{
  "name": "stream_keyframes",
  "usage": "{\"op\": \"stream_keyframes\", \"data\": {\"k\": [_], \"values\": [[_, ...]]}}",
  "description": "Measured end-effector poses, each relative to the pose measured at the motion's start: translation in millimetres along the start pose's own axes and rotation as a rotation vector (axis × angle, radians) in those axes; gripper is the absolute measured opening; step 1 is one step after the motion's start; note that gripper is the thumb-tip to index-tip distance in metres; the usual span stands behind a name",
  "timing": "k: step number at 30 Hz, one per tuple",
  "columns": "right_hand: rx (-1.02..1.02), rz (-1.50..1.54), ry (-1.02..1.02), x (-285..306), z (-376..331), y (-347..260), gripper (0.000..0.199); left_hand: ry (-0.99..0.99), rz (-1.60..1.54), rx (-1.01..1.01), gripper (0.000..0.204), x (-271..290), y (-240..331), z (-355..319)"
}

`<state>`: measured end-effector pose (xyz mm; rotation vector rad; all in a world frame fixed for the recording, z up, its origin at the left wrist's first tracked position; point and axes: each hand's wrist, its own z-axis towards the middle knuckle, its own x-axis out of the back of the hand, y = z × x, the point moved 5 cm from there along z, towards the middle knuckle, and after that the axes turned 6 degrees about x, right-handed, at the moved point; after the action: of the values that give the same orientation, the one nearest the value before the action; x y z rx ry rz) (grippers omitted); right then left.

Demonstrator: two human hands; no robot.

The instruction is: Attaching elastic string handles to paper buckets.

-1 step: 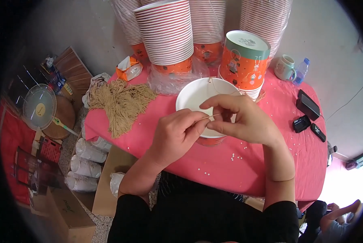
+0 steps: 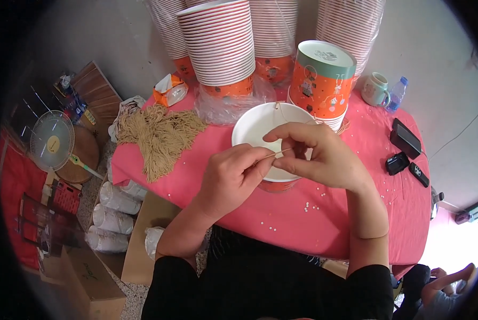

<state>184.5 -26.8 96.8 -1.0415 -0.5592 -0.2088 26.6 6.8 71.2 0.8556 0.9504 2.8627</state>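
Nearby, the worktop (image 2: 241, 205) has open room along its near edge, around scattered white bits (image 2: 306, 207). Beyond, over the white bucket (image 2: 248, 125), your left hand (image 2: 231, 173) pinches a thin cord (image 2: 279, 153); your right hand's (image 2: 327, 157) thumb and index finger stand apart, its grip unclear. Stacked buckets (image 2: 220, 48) crowd the far edge.

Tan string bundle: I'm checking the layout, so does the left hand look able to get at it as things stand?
Probably yes: only pink tablecloth shows between the left hand and the tan string bundle, though that hand is pinching a thin cord, which it may need to release first.
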Motion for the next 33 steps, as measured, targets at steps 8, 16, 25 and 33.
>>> {"op": "stream_keyframes", "data": {"k": [8,16,25,33], "values": [[0.167,-0.107,0.128,0.3,-0.4,5.1,0.011,-0.018,-0.186,0.103,0.012,2.9,-8.1,-5.6],[0.154,-0.076,0.154,1.4,-1.3,5.1,0.008,-0.183,-0.526,0.382,0.016,-1.7,-15.5,-7.0],[0.132,-0.222,0.143,-0.8,0.5,-0.8,0.010,-0.057,-0.426,0.275,0.008,-2.2,-22.2,-9.3],[0.241,-0.166,0.104,-1.4,-0.7,4.6,0.005,-0.047,-0.291,0.243,0.017,4.0,-10.1,-10.6]]}}
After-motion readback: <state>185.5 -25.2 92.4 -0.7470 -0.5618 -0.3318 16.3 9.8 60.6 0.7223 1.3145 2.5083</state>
